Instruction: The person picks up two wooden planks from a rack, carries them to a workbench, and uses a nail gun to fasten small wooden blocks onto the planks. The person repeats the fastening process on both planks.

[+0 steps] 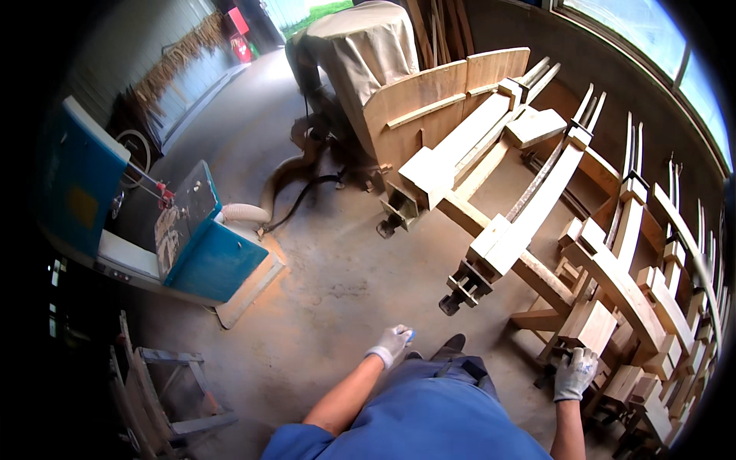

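Observation:
My left hand (392,345), in a pale work glove, hangs in front of my body with its fingers curled. A small blue patch shows at its fingertips; whether this is the glove's coating or something held is unclear. Over to the right, my gloved right hand (576,373) is closed over the near end of a light wooden block (589,328) in the clamp row. A dark clamp part (546,376) shows beside that hand. Left of it, a long bar clamp holds a pale timber (529,211), with its metal screw end (464,288) toward me.
More clamped timbers and a curved wooden piece (625,287) run along the right on a wooden rack beam (540,280). A blue machine (218,261) with a hose (245,213) stands left. A metal stepped frame (180,391) is at lower left; a cloth-covered object (360,46) stands behind.

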A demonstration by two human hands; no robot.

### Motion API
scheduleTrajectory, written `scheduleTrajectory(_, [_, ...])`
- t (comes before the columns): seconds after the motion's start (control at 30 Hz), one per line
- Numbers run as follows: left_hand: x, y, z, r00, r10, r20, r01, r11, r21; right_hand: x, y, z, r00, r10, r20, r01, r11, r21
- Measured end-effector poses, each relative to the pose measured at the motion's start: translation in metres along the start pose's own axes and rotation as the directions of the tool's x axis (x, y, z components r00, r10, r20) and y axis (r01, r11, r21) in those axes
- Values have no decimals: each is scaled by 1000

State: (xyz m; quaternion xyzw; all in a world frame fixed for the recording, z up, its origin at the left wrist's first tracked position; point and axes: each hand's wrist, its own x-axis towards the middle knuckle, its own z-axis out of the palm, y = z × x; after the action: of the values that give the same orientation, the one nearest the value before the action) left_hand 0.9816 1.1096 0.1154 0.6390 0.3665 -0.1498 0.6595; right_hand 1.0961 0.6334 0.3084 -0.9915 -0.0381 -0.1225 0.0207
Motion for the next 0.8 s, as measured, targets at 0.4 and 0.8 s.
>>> scheduleTrajectory(0.4, [10, 215, 23, 907, 420, -13, -380, 833, 401, -11, 0, 9, 997, 79, -2, -79, 997, 13])
scheduleTrajectory(0.8, [47, 321, -25, 437, 897, 63, -527, 199, 826, -9, -35, -4, 943, 319, 97, -294, 933, -209])
